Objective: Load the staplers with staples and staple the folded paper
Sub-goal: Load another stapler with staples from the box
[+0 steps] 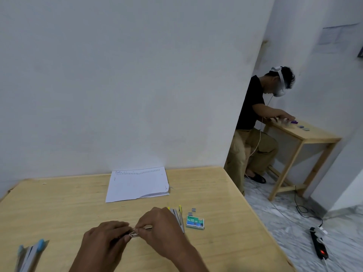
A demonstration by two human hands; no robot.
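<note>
From the head camera, both hands met low at the middle of the wooden surface (59,203). The left hand (106,239) was curled around a small metal stapler (135,232), of which only a silvery end showed between the fingers. The right hand (159,226) had its fingertips pinched together at that same end, on a thin metal piece; whether that was a strip of staples or a part of the stapler could not be told.

Just right of the right hand lay a second stapler with yellow ends (177,216), partly hidden by the knuckles. Beside it stood a green and white staple box (195,222), and two small loose staple strips (192,211) lay just beyond the box. The folded paper (137,184) rested flat at the far side of the surface, near the wall and well apart from the hands. At the near left corner lay a third stapler with blue ends (31,254), cut by the frame edge.

Farther right, another person (253,122) in a headset sat at a small wooden table (306,134). A black power strip (319,244) lay on the marble floor.
</note>
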